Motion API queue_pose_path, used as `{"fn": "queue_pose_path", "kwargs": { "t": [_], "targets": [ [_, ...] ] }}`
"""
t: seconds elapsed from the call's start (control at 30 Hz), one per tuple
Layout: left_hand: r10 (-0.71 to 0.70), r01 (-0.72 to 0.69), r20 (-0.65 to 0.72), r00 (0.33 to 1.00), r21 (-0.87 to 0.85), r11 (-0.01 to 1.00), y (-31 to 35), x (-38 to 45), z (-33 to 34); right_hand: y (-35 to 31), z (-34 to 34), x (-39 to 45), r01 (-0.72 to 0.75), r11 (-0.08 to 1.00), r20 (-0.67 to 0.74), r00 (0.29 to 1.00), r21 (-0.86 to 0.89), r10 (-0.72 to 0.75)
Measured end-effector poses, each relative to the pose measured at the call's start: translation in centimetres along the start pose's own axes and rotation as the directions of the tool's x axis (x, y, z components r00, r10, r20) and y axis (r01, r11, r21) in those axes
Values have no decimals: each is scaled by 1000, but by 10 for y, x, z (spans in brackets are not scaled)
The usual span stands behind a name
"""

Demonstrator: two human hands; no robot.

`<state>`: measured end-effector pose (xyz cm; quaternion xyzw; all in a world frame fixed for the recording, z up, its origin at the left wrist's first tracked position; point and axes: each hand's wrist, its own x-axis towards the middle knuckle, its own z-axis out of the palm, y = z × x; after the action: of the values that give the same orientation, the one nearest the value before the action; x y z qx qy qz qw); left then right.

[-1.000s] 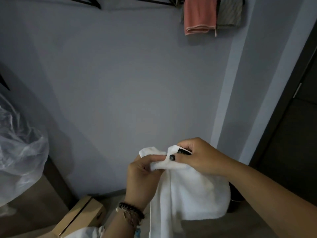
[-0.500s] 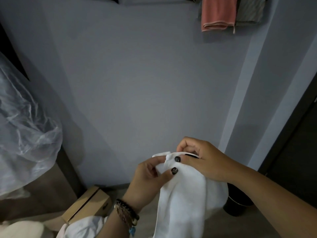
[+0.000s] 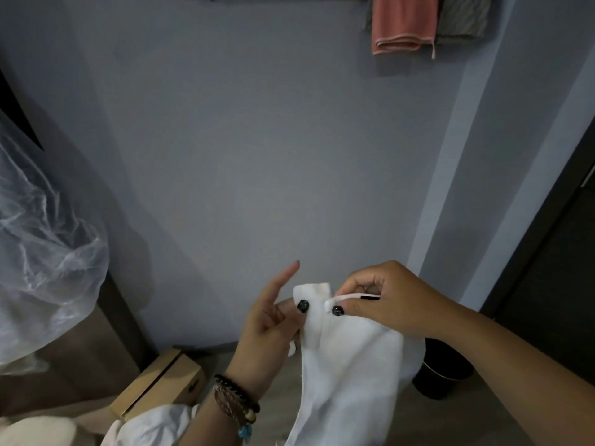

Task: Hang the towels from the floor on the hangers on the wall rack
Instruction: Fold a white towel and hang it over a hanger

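Low in front of the blue-grey wall (image 3: 257,156), held at about waist height, hangs the white terry towel (image 3: 347,365), its top edge between two hands and the rest drooping toward the floor. Right hand (image 3: 389,300): fingers curled, thumb and forefinger pinching a folded corner with a small dark label. Left hand (image 3: 270,323): thumb pressed on the neighbouring corner flap, forefinger now pointing straight up. Half a second ago both hands were bunched close over the same fold; they have since drawn slightly apart and the left fingers have opened out. My reading: the top edge is being spread, readying the towel for a hanger, not yet lifted. Up at the frame's top, a folded salmon-pink towel (image 3: 402,27) and a grey ribbed cloth (image 3: 463,17) already hang; the rack and hangers themselves are cropped away. Pale fabric (image 3: 151,426) lies bottom left, partly cut off, possibly another towel. A brown cardboard box (image 3: 161,387), crinkled clear plastic sheeting (image 3: 42,246) and a dark round bin (image 3: 444,371) stand around, dim.
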<state>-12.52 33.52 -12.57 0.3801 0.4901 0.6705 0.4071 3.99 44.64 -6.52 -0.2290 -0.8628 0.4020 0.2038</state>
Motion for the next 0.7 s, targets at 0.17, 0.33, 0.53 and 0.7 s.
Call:
{"fn": "queue_pose_path", "kwargs": {
  "t": [0.17, 0.33, 0.53, 0.7],
  "targets": [
    [67, -67, -14, 998, 17, 998, 5, 2, 9, 0, 2, 1, 44, 998, -43, 998, 50, -42],
    [84, -84, 3, 996, -18, 996, 9, 1, 13, 2, 14, -1, 116, 988, -132, 986, 102, -102],
    [101, -100, 46, 994, -19, 995, 5, 2, 14, 2, 24, 4, 167, 985, -239, 960, 54, -149],
    [118, -116, 73, 990, -32, 993, -2, 3, 10, 7, 25, 4, 127, 992, -293, 949, 25, -114]
  ]
}}
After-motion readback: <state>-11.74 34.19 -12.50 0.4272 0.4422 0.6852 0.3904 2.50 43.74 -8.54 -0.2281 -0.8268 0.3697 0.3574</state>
